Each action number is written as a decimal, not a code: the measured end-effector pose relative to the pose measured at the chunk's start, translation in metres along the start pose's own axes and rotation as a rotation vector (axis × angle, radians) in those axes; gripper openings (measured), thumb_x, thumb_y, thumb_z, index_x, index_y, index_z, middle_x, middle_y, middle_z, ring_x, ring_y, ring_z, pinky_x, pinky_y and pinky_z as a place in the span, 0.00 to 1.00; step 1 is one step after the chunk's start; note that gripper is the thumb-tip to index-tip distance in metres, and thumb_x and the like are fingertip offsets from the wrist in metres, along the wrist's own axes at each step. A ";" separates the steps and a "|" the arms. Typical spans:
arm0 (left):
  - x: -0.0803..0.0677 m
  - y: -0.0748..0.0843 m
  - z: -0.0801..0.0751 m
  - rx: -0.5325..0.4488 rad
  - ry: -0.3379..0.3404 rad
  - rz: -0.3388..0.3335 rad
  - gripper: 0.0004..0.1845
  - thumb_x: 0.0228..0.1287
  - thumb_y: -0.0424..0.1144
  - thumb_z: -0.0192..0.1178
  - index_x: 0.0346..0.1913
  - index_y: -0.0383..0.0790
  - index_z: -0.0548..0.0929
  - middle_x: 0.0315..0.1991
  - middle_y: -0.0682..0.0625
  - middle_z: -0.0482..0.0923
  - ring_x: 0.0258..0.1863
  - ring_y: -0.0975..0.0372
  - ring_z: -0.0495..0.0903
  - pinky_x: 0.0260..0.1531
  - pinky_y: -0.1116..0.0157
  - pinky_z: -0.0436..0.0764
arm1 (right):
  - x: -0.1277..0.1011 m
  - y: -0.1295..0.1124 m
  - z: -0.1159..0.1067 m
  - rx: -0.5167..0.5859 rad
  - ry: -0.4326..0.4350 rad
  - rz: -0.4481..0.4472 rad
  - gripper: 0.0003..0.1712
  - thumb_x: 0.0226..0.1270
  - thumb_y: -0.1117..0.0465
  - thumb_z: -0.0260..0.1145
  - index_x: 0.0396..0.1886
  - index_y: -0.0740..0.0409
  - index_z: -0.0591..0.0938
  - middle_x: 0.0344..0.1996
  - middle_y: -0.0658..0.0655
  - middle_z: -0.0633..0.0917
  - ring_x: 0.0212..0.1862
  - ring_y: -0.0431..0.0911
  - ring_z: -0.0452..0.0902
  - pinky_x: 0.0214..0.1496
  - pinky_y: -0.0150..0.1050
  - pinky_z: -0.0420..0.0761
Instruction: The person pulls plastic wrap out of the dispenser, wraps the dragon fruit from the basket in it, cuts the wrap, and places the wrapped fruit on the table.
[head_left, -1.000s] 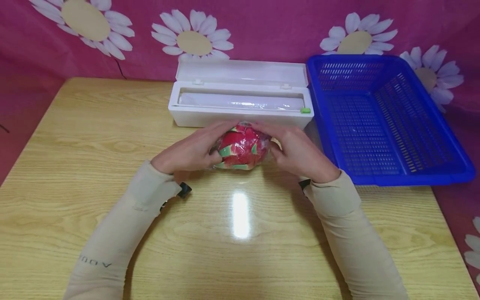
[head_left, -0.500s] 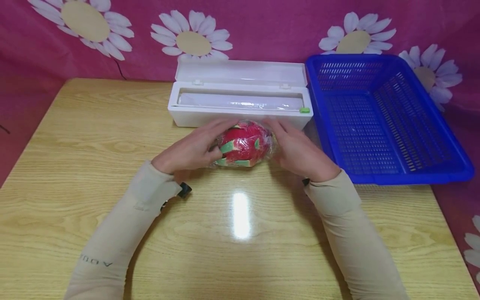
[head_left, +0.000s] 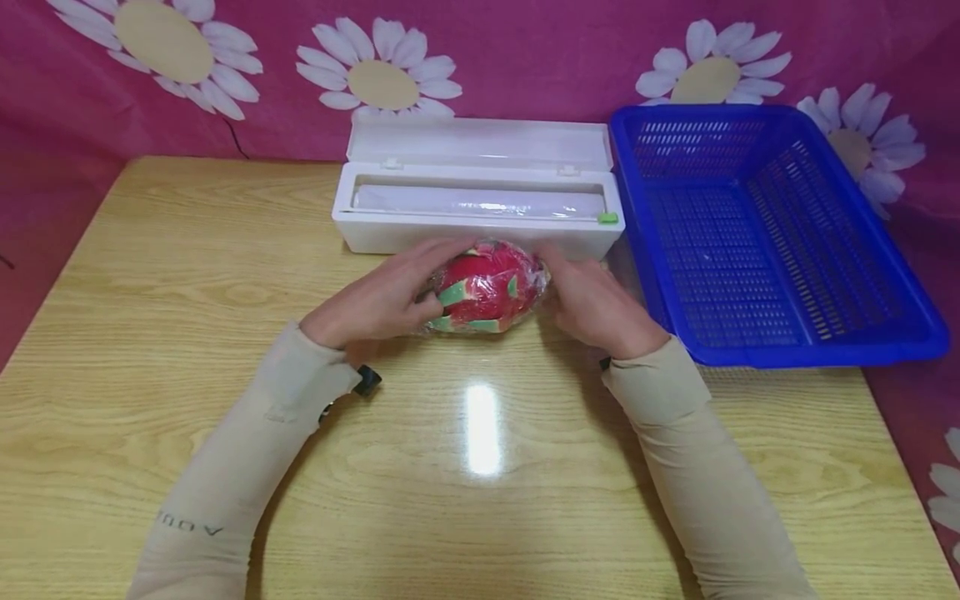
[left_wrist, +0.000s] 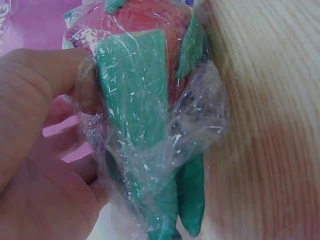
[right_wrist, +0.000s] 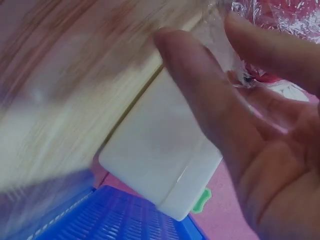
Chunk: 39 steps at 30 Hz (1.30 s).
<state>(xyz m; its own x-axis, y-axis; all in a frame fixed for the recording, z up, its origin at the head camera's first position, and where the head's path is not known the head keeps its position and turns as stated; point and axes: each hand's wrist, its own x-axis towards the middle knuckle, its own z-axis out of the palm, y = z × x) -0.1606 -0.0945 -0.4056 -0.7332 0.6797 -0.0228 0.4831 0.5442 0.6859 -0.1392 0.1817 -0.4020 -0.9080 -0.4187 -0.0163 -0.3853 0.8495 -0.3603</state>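
Observation:
A red dragon fruit (head_left: 487, 287) with green scales lies on the table, wrapped in clear cling film (left_wrist: 200, 112). My left hand (head_left: 378, 300) grips its left end, the thumb on the near side and the fingers reaching over the far side; in the left wrist view the film bunches loosely around the green tips. At the fruit's right end is my right hand (head_left: 596, 300). The right wrist view shows its thumb (right_wrist: 192, 75) straight and apart from the fingers, which are beside the crinkled film. Some right fingertips are hidden in the head view.
Right behind the fruit stands a white cling film dispenser (head_left: 480, 237), lid raised, a film roll (head_left: 480, 201) inside and a green slider (head_left: 607, 218) at its right end. A blue plastic basket (head_left: 817, 354) is to the right. The wooden table (head_left: 187, 275) meets a pink flowered cloth behind.
My right hand has drawn back slightly from the fruit's top to its right end, and its fingers have shifted. The fruit has rolled a little; my left hand keeps its hold.

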 end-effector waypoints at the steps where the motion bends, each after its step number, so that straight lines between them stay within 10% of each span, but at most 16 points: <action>1: 0.000 0.000 0.000 0.002 -0.001 0.001 0.45 0.66 0.27 0.60 0.83 0.52 0.56 0.80 0.48 0.59 0.75 0.57 0.63 0.76 0.52 0.70 | 0.001 -0.001 0.000 0.011 0.001 0.010 0.30 0.61 0.75 0.65 0.64 0.62 0.72 0.44 0.70 0.87 0.46 0.65 0.85 0.48 0.60 0.83; 13: 0.000 0.000 0.001 0.015 -0.009 0.017 0.44 0.67 0.28 0.59 0.82 0.52 0.56 0.80 0.49 0.59 0.75 0.57 0.63 0.76 0.51 0.70 | -0.001 -0.016 -0.009 0.096 0.015 0.116 0.26 0.60 0.72 0.67 0.60 0.61 0.78 0.51 0.65 0.85 0.56 0.59 0.80 0.64 0.59 0.80; 24: 0.000 0.001 -0.001 0.027 -0.009 0.022 0.45 0.66 0.28 0.60 0.83 0.53 0.55 0.81 0.50 0.58 0.75 0.58 0.63 0.76 0.53 0.71 | -0.007 -0.017 -0.018 0.118 -0.026 0.078 0.22 0.73 0.63 0.61 0.64 0.59 0.79 0.51 0.63 0.87 0.52 0.56 0.84 0.60 0.54 0.83; 39: -0.005 -0.001 -0.004 -0.007 0.038 -0.067 0.45 0.67 0.34 0.66 0.82 0.55 0.57 0.79 0.51 0.61 0.72 0.58 0.68 0.68 0.54 0.80 | -0.004 -0.015 -0.018 0.083 0.094 0.090 0.11 0.63 0.74 0.62 0.35 0.62 0.89 0.25 0.57 0.83 0.32 0.50 0.73 0.36 0.41 0.69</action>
<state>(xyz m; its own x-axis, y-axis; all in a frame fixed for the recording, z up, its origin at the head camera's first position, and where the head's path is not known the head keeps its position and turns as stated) -0.1594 -0.0998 -0.4030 -0.7812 0.6229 -0.0412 0.4294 0.5840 0.6889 -0.1331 0.1766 -0.3798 -0.9511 -0.3071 0.0339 -0.2905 0.8513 -0.4370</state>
